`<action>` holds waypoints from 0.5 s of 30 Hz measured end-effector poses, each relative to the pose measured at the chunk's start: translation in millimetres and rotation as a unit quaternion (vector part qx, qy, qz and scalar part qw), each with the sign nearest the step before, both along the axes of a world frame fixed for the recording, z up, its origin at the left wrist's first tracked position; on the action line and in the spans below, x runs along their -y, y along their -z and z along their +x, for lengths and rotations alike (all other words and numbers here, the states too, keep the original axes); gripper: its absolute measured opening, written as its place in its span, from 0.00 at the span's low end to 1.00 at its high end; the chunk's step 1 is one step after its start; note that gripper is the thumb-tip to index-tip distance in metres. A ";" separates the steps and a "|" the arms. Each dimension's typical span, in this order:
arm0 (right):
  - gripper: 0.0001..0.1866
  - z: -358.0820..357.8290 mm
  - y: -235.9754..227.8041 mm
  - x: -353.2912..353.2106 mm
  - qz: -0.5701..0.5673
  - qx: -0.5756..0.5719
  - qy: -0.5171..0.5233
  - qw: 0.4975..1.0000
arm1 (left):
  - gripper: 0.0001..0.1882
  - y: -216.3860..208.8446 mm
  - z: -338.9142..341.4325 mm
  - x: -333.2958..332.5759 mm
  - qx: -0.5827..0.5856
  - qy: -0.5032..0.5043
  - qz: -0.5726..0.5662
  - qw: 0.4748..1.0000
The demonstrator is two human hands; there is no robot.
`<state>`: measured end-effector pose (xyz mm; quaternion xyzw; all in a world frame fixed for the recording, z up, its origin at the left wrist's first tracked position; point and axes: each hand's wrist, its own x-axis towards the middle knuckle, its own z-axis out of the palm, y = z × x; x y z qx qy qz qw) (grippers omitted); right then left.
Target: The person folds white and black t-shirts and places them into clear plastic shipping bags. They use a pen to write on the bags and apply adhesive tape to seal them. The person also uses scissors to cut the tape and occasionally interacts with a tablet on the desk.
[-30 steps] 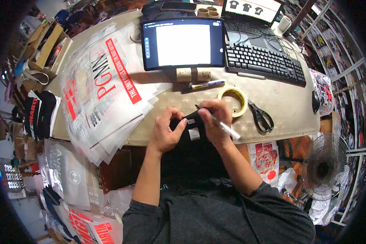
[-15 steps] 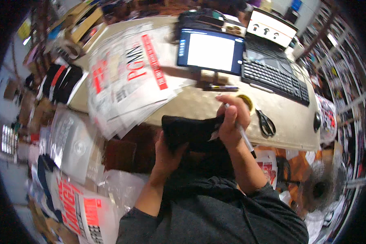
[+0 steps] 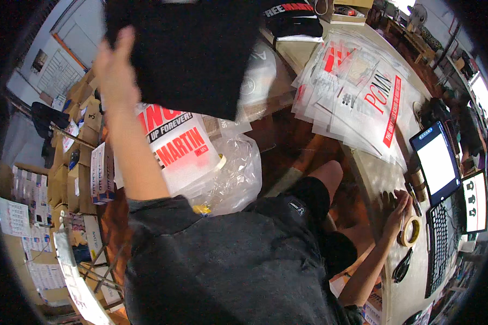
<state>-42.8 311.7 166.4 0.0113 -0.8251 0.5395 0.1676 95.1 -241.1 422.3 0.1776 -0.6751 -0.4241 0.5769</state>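
Lit tablet (image 3: 435, 162) beside black keyboard (image 3: 438, 246); cardboard boxes (image 3: 80, 183).

The tablet (image 3: 438, 162) glares white. The left hand (image 3: 116, 78) is blurred, and the black cloth (image 3: 190, 57) loses most detail. Fisheye bends the dark-edged rim.

You have a broad black cloth garment (image 3: 192, 59) with a matt face, and your dark grey cloth shirt (image 3: 228, 265) looks equally dull. The crumpled clear plastic bag (image 3: 241, 176) shines at you; the flat whitish printed plastic sleeves (image 3: 350, 100) look smooth. Your brown cardboard boxes (image 3: 79, 189) look matt, your long black keyboard (image 3: 438, 252) plastic.
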 end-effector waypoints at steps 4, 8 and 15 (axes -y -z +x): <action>0.22 -10.9 18.9 -2.2 -0.036 0.041 -0.004 0.998 | 0.31 16.0 82.5 116.7 0.069 -0.114 0.118 0.984; 0.17 -5.6 4.9 17.5 -0.118 0.081 0.036 0.989 | 0.39 186.4 153.7 245.2 0.511 -0.247 -0.171 0.806; 0.19 0.1 -15.6 17.6 0.013 0.051 0.032 0.998 | 0.36 210.5 124.7 188.9 0.456 -0.189 -0.253 0.832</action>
